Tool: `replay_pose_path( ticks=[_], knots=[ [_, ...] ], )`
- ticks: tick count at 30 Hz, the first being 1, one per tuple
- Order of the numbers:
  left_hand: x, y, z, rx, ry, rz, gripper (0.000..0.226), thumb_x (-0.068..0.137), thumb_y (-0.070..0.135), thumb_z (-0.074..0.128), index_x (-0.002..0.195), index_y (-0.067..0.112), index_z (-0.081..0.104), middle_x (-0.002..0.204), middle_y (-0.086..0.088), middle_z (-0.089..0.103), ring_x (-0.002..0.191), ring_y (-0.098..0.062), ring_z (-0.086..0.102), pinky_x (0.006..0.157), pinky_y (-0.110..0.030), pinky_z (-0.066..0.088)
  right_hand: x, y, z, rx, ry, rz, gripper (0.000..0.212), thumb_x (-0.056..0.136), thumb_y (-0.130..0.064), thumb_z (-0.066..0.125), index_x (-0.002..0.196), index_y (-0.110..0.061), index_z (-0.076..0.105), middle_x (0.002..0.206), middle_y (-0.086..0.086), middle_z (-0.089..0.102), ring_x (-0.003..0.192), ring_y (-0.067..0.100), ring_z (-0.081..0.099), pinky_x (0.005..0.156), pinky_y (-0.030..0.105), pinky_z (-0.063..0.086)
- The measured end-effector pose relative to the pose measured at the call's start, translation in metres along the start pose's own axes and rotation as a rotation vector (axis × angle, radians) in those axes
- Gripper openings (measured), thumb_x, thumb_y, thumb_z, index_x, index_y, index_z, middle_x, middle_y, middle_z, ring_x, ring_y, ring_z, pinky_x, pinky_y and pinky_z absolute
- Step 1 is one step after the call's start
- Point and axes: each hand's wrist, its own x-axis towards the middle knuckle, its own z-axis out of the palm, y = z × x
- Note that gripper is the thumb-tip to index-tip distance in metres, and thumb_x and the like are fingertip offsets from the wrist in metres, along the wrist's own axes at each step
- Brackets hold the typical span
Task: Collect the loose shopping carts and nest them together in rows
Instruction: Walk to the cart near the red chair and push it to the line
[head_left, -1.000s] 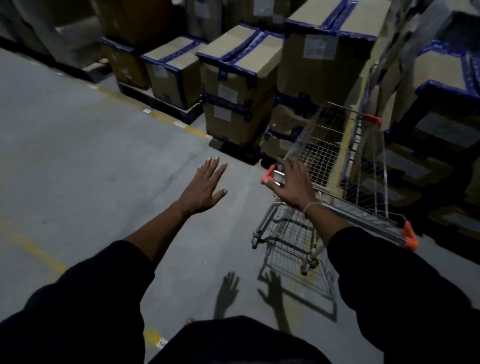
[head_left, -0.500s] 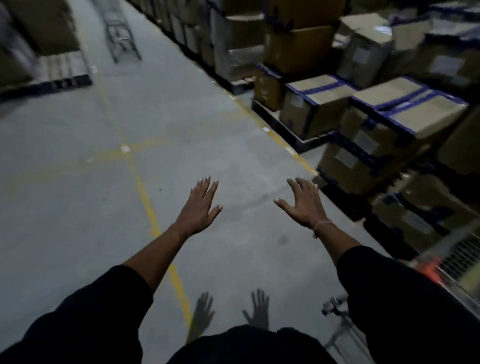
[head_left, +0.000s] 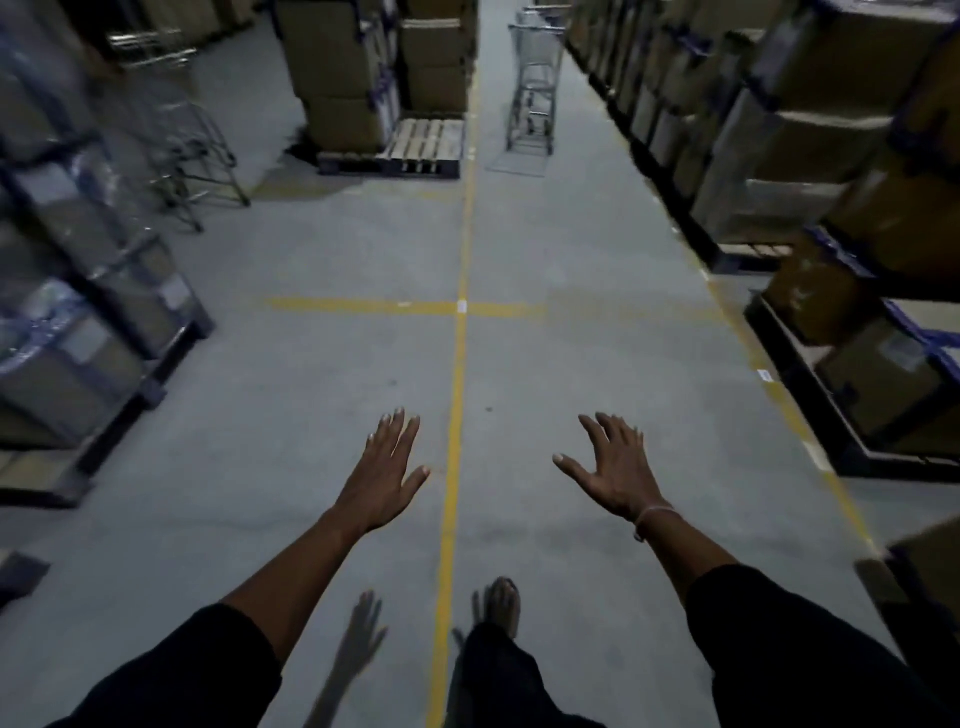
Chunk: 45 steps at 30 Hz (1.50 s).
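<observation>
**Steel-wire carts, loose, aisle stock**

Wire-frame shopping cart (head_left: 535, 83), upper centre of frame, standing alone on the concrete floor (head_left: 311, 374) right of the yellow line (head_left: 460, 322); blurred further carts (head_left: 176, 130), upper left. Left hand (head_left: 387, 475) and right hand (head_left: 613, 470), lower centre, fingers spread, holding nothing. Likely rigid, light, free-rolling; best gripped at the rear handle bar with both hands.

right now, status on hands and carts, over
Left hand and right hand open, empty. Grey wire shopping cart loose far down the aisle. More wire carts far left, blurred. Path clear.
</observation>
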Motion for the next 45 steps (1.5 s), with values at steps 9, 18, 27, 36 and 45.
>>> replay_pose_path(
  ticks=[9,18,27,36,45],
  knots=[
    [0.145,-0.090,-0.065,0.001,0.078,-0.165,0.092,0.089,0.076,0.012,0.165,0.025,-0.002,0.171,0.000,-0.019,0.158,-0.020,-0.018,0.126,-0.039,-0.006,0.232,-0.047,0.009,0.031,-0.088,-0.133,0.124,0.069,-0.105,0.014,0.163,-0.026,0.031,0.171,0.009,0.024,0.160,0.029,0.009,0.129,0.055,-0.001],
    [0.267,-0.148,-0.102,-0.058,0.160,-0.280,0.082,0.098,0.060,0.031,0.165,0.025,-0.002,0.171,-0.001,-0.018,0.158,-0.022,-0.016,0.124,-0.038,-0.008,0.427,-0.093,0.001,-0.076,-0.143,-0.285,0.116,0.074,-0.101,0.018,0.163,-0.027,0.030,0.169,0.010,0.028,0.157,0.033,0.017,0.126,0.060,0.003],
    [0.403,-0.263,-0.126,-0.081,0.135,-0.328,0.078,0.105,0.057,0.040,0.165,0.032,-0.002,0.171,0.002,-0.022,0.157,-0.019,-0.020,0.126,-0.043,-0.005,0.618,-0.155,0.037,-0.093,-0.191,-0.342,0.128,0.066,-0.107,0.011,0.167,-0.029,0.020,0.173,0.007,0.021,0.160,0.032,0.010,0.126,0.061,-0.004],
    [0.567,-0.403,-0.211,-0.060,0.075,-0.307,0.088,0.093,0.079,0.021,0.164,0.036,-0.007,0.170,0.005,-0.025,0.157,-0.019,-0.020,0.125,-0.044,-0.004,0.815,-0.243,0.069,-0.022,-0.181,-0.295,0.127,0.064,-0.108,0.009,0.167,-0.035,0.013,0.174,0.002,0.014,0.161,0.029,0.003,0.126,0.059,-0.006],
    [0.703,-0.513,-0.266,-0.039,0.076,-0.317,0.089,0.093,0.079,0.024,0.164,0.036,-0.008,0.169,0.006,-0.026,0.157,-0.019,-0.021,0.126,-0.045,-0.001,0.992,-0.308,0.102,-0.011,-0.190,-0.302,0.122,0.069,-0.105,0.013,0.167,-0.032,0.015,0.174,0.003,0.014,0.161,0.029,0.004,0.126,0.060,-0.005]
  ],
)
